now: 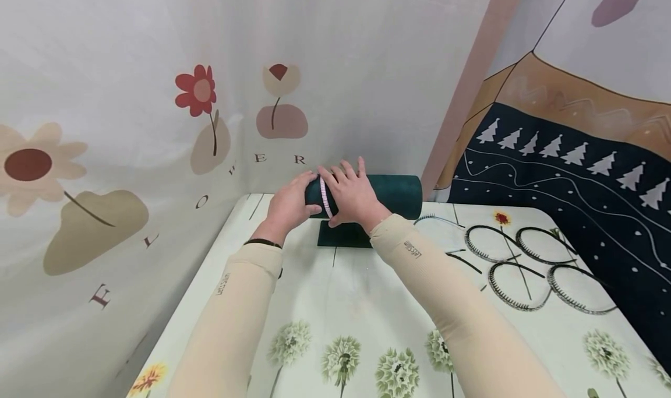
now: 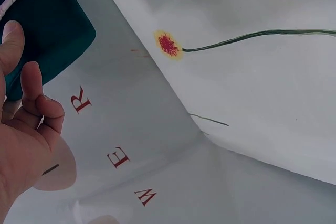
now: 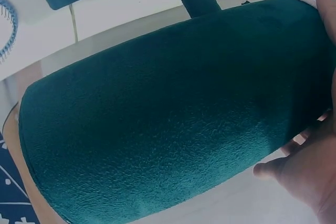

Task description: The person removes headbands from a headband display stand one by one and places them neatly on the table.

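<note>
A pale pink headband [image 1: 325, 197] with dark tips sits around a dark green velvet display roll [image 1: 395, 195], near its left end. My right hand [image 1: 353, 199] lies over the roll just right of the headband. Its thumb and index finger reach round and hold the band, while the other fingers spread upward. At the roll's left end is my left hand [image 1: 290, 205], its thumb against the velvet and its fingertips at the band's top. The left wrist view shows those fingers [image 2: 31, 80] loosely bent beside the roll.
Under the roll is its flat green base [image 1: 343, 235], on a table with a flower-print cover [image 1: 356, 299]. Several toothed hoop headbands [image 1: 493, 243] lie to the right. A printed white curtain [image 1: 367, 66] hangs close behind, with a dark tree-print cloth [image 1: 555, 176] at the right.
</note>
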Tool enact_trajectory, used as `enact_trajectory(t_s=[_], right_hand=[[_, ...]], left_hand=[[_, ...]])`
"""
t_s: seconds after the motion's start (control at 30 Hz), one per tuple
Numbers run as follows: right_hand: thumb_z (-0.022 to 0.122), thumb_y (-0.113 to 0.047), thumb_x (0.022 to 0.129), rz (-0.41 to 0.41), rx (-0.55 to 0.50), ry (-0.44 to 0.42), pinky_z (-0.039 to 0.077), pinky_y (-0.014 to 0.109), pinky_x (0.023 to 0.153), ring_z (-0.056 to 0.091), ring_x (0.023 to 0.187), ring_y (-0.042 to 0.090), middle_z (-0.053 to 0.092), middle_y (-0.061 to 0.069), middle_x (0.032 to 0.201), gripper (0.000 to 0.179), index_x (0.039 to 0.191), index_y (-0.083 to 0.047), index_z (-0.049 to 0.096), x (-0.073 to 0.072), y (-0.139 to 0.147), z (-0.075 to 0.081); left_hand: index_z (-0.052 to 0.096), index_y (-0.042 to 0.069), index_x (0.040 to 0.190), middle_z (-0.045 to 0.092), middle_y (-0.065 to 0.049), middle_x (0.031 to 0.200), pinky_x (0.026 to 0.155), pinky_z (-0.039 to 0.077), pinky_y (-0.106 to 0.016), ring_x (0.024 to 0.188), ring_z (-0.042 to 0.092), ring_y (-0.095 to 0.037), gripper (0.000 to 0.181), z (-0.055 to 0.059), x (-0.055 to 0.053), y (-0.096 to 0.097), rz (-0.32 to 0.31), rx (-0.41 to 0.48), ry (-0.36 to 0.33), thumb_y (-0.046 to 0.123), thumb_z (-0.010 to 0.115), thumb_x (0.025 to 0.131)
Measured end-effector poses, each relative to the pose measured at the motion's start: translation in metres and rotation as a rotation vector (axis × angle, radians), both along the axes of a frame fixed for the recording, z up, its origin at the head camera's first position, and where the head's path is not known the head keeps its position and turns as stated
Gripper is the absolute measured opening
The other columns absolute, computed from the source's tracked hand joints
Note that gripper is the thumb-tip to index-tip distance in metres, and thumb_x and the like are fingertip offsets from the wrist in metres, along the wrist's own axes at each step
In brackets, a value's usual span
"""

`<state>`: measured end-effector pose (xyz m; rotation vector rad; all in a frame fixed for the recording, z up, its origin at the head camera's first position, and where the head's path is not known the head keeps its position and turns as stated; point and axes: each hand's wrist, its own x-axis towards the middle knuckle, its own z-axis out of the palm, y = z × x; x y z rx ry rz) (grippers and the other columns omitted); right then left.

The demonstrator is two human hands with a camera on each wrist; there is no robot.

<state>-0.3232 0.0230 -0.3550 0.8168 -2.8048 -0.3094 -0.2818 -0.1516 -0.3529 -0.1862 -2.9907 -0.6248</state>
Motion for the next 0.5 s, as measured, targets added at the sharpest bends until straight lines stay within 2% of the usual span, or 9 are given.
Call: enact_trajectory(t_s=[0.5], right_hand=[[0.084, -0.075, 0.075, -0.037, -0.057, -0.029, 0.007, 0.069, 0.134, 0.023, 0.162, 0.037, 0.038, 0.009, 0.172, 0.129, 0.17, -0.018, 0.019, 0.0002, 0.0082, 0.0005]], left_hand=[[0.035, 0.019, 0.168, 0.029, -0.003, 0.178, 0.127, 0.041, -0.055, 0.16, 0.039, -0.033, 0.086, -0.0021, -0.0001, -0.0001, -0.002, 0.02, 0.007, 0.031, 0.081, 0.097]])
